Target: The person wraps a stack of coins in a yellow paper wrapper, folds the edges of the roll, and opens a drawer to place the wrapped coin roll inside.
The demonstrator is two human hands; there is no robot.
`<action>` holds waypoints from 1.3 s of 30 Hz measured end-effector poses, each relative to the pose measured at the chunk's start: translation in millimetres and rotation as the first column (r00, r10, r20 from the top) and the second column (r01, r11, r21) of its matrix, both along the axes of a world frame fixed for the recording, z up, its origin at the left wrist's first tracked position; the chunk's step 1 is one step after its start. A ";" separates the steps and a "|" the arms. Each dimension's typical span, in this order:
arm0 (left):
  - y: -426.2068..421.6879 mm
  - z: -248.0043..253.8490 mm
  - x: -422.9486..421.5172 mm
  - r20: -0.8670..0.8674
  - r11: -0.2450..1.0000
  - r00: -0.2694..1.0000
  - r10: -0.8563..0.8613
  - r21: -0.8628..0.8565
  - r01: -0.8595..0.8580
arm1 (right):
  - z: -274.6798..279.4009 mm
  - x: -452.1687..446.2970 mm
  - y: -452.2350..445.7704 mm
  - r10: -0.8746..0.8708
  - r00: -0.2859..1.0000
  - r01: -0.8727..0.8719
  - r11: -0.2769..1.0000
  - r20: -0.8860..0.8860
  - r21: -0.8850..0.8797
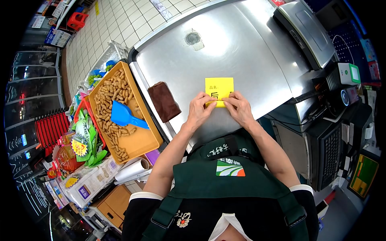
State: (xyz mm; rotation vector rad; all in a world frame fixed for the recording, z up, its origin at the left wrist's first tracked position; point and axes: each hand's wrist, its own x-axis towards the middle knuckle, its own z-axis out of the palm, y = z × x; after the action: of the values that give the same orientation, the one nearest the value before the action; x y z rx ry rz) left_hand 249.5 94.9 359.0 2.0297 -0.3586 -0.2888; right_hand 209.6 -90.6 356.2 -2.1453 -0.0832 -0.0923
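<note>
A yellow paper sign (219, 83) with black printed characters lies at the near side of the metal counter (173, 60). Its lower edge is curled or folded up toward me. My left hand (201, 107) pinches that edge on the left, thumb and fingers together. On the right, my right hand (238, 108) grips the same edge, its fingertips close to the left ones. Part of the print is hidden behind my fingers. To the left of my hands rests a folded brown cloth (164, 101).
Left of the counter stands an orange tray (148, 141) of peanuts (114, 90) with a blue scoop (125, 114) in it. A silver machine (303, 30) sits at the far right. A keyboard (327, 154) and a small green-and-white device (349, 74) are nearer on the right.
</note>
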 end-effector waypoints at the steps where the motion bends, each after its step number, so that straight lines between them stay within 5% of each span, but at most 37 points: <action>1: -0.3 0.3 -0.2 -0.028 1.000 0.999 0.019 -0.006 -0.019 | -0.3 0.3 1.3 -0.029 0.999 0.030 0.999 -0.025 0.026; 8: -2.0 -1.0 1.8 -0.026 0.999 0.999 0.024 0.029 -0.023 | -4.0 2.7 5.5 -0.088 0.993 0.091 0.995 -0.072 0.030; 13: -2.5 -0.7 2.2 -0.021 0.999 0.999 0.031 0.041 -0.030 | -14.6 -2.5 3.8 -0.024 0.981 0.041 0.996 0.194 -0.082; 25: -5.7 -2.0 2.9 0.098 0.999 0.995 0.022 0.022 -0.025 | -17.5 -7.9 7.9 -0.021 0.966 0.076 0.976 0.258 -0.206; 39: 0.4 -2.2 8.3 0.206 0.986 0.968 -0.140 0.121 0.117 | -9.4 1.5 9.5 -0.029 0.985 0.068 0.973 0.172 -0.223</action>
State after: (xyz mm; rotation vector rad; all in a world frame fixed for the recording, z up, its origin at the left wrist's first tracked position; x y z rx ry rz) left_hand 257.8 95.3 356.7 2.1538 -0.6225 -0.1712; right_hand 211.1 -81.2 346.9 -2.3663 -0.1455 -0.3057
